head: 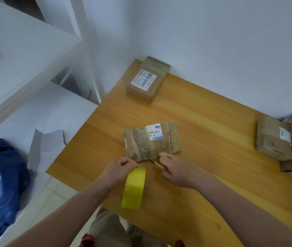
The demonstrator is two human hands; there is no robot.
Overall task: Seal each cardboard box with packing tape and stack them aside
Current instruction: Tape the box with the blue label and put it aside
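Note:
A flat, worn cardboard box (151,140) with a white label lies in the middle of the wooden table (204,122). Just in front of it my left hand (118,168) grips the top of a yellow roll of packing tape (134,188), which hangs below the fingers. My right hand (175,168) sits at the box's near edge, its fingers curled round a thin blade or cutter (156,164) that points toward the roll. A second small box (146,81) with a barcode label stands at the table's far corner. More boxes (273,141) are stacked at the right edge.
White shelving (26,59) stands left of the table, with a blue bag (1,177) and a torn white sheet (43,143) on its lower shelf. A white wall runs behind the table. My knees show below the near table edge.

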